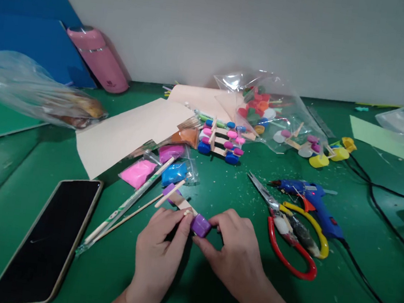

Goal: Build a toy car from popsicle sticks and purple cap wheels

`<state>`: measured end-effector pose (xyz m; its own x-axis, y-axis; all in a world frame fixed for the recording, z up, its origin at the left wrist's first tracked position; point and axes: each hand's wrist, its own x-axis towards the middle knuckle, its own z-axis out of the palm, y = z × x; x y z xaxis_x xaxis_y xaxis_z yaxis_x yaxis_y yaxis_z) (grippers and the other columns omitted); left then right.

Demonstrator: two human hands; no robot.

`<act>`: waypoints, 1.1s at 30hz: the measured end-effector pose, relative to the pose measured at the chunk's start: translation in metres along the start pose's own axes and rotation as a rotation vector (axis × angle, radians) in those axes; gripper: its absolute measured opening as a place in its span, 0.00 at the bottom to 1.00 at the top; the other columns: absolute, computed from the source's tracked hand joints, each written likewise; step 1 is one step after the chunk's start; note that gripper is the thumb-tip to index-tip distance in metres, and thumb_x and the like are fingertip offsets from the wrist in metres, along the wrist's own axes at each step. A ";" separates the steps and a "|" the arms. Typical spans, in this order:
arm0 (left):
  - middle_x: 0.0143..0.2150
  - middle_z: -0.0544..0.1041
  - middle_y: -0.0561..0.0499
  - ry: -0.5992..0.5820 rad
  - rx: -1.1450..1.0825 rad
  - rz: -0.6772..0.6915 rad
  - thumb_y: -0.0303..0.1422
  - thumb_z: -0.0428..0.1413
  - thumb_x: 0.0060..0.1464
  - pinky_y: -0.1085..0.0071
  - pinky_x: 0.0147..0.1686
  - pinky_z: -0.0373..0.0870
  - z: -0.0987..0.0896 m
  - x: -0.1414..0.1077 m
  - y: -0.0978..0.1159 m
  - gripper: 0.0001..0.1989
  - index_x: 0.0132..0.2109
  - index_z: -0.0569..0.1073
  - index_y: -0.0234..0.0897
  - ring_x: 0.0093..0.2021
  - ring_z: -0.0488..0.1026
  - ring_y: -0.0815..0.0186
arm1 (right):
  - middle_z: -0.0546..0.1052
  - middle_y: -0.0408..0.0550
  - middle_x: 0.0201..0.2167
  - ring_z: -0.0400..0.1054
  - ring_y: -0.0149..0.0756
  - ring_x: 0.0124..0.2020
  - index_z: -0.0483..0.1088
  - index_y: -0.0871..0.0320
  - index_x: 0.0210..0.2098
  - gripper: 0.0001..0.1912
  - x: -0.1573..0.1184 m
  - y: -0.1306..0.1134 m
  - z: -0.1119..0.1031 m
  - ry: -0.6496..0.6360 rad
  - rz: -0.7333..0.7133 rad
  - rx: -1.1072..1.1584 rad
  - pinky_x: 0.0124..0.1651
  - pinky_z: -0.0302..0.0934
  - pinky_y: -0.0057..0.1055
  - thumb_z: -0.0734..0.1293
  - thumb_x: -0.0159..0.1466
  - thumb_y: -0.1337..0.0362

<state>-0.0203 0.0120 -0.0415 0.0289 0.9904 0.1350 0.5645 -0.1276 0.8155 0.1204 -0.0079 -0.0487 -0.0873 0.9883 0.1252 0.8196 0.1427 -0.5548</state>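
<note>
Between my hands is a small craft-stick piece with purple bottle caps; one purple cap (201, 226) sits at its near end and another purple cap (171, 192) at its far end. A flat wooden craft stick (184, 203) joins the two, and a thin stick (171, 194) lies crosswise over it. My left hand (162, 244) pinches the craft stick by the near cap, with a small pale bit at its fingertips. Thumb and fingers of my right hand (236, 250) close around the right side of the near cap.
A blue glue gun (310, 195) and red-and-yellow-handled scissors (294, 237) lie at right, with a black cord (366, 277). A phone (49, 241) and a wrapped chopstick (128, 201) lie left. Clay packets (139, 172), finished stick cars (221, 141) and a bag of caps (261, 109) sit behind.
</note>
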 end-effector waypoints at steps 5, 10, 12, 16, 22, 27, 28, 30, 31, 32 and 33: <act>0.26 0.73 0.55 -0.006 0.001 0.015 0.31 0.54 0.51 0.74 0.29 0.64 0.000 -0.001 -0.002 0.05 0.33 0.75 0.39 0.28 0.69 0.68 | 0.69 0.44 0.27 0.62 0.36 0.29 0.66 0.58 0.30 0.13 0.001 0.001 0.001 0.019 -0.006 0.010 0.32 0.49 0.33 0.64 0.57 0.53; 0.26 0.74 0.55 -0.003 0.015 0.015 0.32 0.54 0.51 0.73 0.28 0.64 0.000 0.000 -0.003 0.06 0.33 0.75 0.39 0.27 0.69 0.68 | 0.69 0.44 0.26 0.62 0.36 0.29 0.66 0.58 0.29 0.13 0.002 0.001 0.001 0.020 -0.014 0.004 0.32 0.48 0.33 0.63 0.57 0.53; 0.26 0.74 0.55 -0.006 0.014 0.014 0.32 0.54 0.51 0.73 0.28 0.64 0.000 0.001 -0.002 0.06 0.33 0.75 0.39 0.27 0.69 0.68 | 0.69 0.44 0.26 0.62 0.36 0.29 0.66 0.57 0.30 0.13 0.001 0.000 0.001 0.018 -0.012 0.000 0.32 0.48 0.33 0.63 0.57 0.53; 0.26 0.74 0.54 -0.010 0.002 0.022 0.31 0.54 0.51 0.73 0.29 0.64 0.001 0.001 -0.003 0.05 0.33 0.75 0.39 0.28 0.69 0.67 | 0.69 0.43 0.26 0.62 0.36 0.29 0.66 0.57 0.30 0.12 0.000 0.000 0.000 0.015 -0.009 -0.008 0.32 0.48 0.33 0.64 0.57 0.53; 0.26 0.73 0.55 -0.027 -0.002 0.053 0.31 0.54 0.51 0.73 0.29 0.64 0.000 0.001 -0.006 0.05 0.33 0.75 0.39 0.28 0.68 0.68 | 0.69 0.43 0.26 0.62 0.36 0.29 0.66 0.57 0.30 0.13 0.002 0.000 0.001 0.013 -0.003 -0.012 0.32 0.48 0.33 0.63 0.57 0.53; 0.25 0.73 0.54 -0.027 -0.002 0.057 0.30 0.54 0.51 0.73 0.29 0.64 0.000 0.000 -0.007 0.05 0.34 0.75 0.39 0.28 0.68 0.68 | 0.69 0.44 0.27 0.62 0.37 0.29 0.66 0.57 0.30 0.13 0.002 0.000 0.001 -0.001 0.007 -0.007 0.32 0.48 0.33 0.64 0.57 0.53; 0.25 0.73 0.54 -0.028 0.000 0.056 0.30 0.54 0.51 0.73 0.29 0.64 0.000 0.000 -0.007 0.05 0.34 0.75 0.39 0.28 0.68 0.68 | 0.69 0.44 0.27 0.62 0.37 0.29 0.66 0.57 0.30 0.12 0.002 0.000 0.000 0.002 0.007 -0.010 0.32 0.48 0.33 0.64 0.57 0.54; 0.26 0.73 0.54 -0.029 0.005 0.059 0.31 0.54 0.51 0.73 0.29 0.64 0.000 0.001 -0.006 0.05 0.34 0.75 0.39 0.28 0.68 0.68 | 0.69 0.44 0.26 0.62 0.36 0.29 0.66 0.57 0.30 0.12 0.002 0.000 0.000 0.011 0.000 -0.016 0.32 0.48 0.33 0.63 0.57 0.54; 0.26 0.73 0.54 -0.029 0.007 0.060 0.31 0.54 0.51 0.73 0.29 0.64 0.000 0.001 -0.006 0.05 0.33 0.75 0.39 0.28 0.68 0.68 | 0.69 0.44 0.26 0.62 0.36 0.29 0.66 0.57 0.30 0.13 0.002 0.000 0.000 0.014 -0.004 -0.018 0.32 0.48 0.33 0.63 0.57 0.53; 0.26 0.73 0.54 -0.029 0.010 0.059 0.31 0.54 0.51 0.73 0.29 0.64 0.000 0.001 -0.006 0.05 0.33 0.75 0.39 0.28 0.69 0.68 | 0.69 0.43 0.26 0.62 0.36 0.29 0.66 0.57 0.30 0.13 0.002 0.000 0.000 0.015 -0.006 -0.018 0.32 0.48 0.33 0.63 0.57 0.53; 0.26 0.73 0.54 -0.030 0.012 0.057 0.31 0.54 0.51 0.73 0.29 0.65 0.000 0.002 -0.006 0.05 0.33 0.75 0.39 0.28 0.69 0.67 | 0.69 0.43 0.26 0.62 0.36 0.29 0.66 0.57 0.30 0.13 0.002 0.000 0.000 0.014 -0.006 -0.016 0.32 0.48 0.33 0.64 0.57 0.53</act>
<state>-0.0234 0.0144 -0.0464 0.0860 0.9827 0.1640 0.5711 -0.1835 0.8001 0.1203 -0.0058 -0.0489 -0.0843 0.9865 0.1406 0.8281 0.1478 -0.5408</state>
